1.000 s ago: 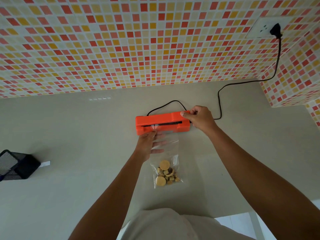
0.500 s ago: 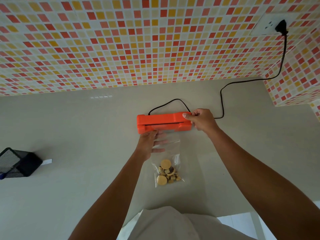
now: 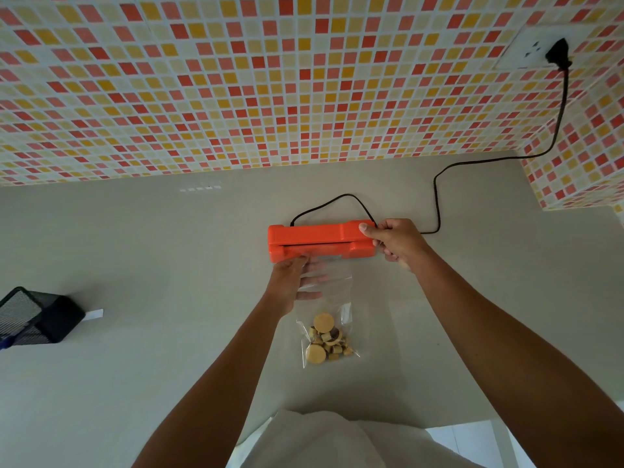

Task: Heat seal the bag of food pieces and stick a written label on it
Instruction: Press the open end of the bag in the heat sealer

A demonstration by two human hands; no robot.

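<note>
An orange heat sealer (image 3: 317, 236) lies across the grey table. Its right end is gripped by my right hand (image 3: 396, 241), thumb on the lid. A clear plastic bag (image 3: 326, 298) with round tan food pieces (image 3: 326, 339) at its near end lies in front of the sealer, its open end at the sealer's slot. My left hand (image 3: 292, 282) holds the bag's upper left part, fingers under the film. A small white label (image 3: 94, 314) lies at the left by the black holder.
A black mesh pen holder (image 3: 37, 317) lies on its side at the left edge. The sealer's black cord (image 3: 439, 197) loops behind it and runs to a wall socket (image 3: 537, 49) at the upper right. A tiled wall backs the table (image 3: 169, 265); a tiled corner juts in at the right.
The sealer's lid has come down a little under my right hand. Both hands stay where they were on the sealer and the bag; the view has shifted slightly.
</note>
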